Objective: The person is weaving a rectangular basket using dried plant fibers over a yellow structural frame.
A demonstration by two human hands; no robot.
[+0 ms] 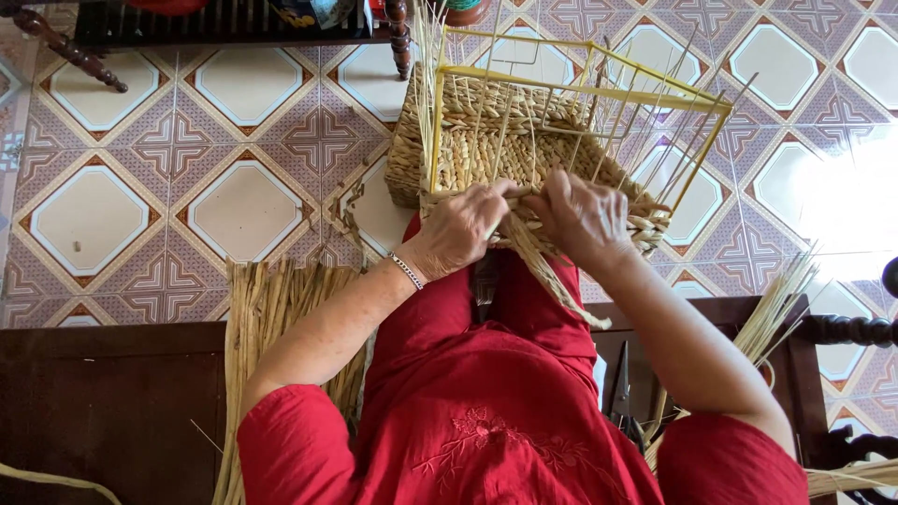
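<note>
Patterned floor tiles (234, 122) in cream, pink and brown fill the head view, with a dark wooden bench (103, 402) under the seated person and the legs of other dark furniture (224, 23) along the top edge.

A half-made basket (496, 140) is held tipped on the lap of the person in red, its base toward the floor and its open side toward the hands. A yellow wire frame (580, 84) gives it a box shape. The base and the lower part of the walls are seen already woven in pale plaited straw; above that, thin upright stakes (645, 122) stand bare inside the frame, so most of the wall height is judged still to be woven.

The left hand (463, 229) is laid on the near edge of the weave, its fingers curled and pinching a straw strand (552, 271) that trails down over the lap. The right hand (585, 217) is pressed beside it, fingers bent together on the same row; what its fingertips grip cannot be told.

A bundle of loose straw (267, 327) is left lying at the left side, more stalks (776, 309) at the right, and scissors (625, 393) rest on the bench.
</note>
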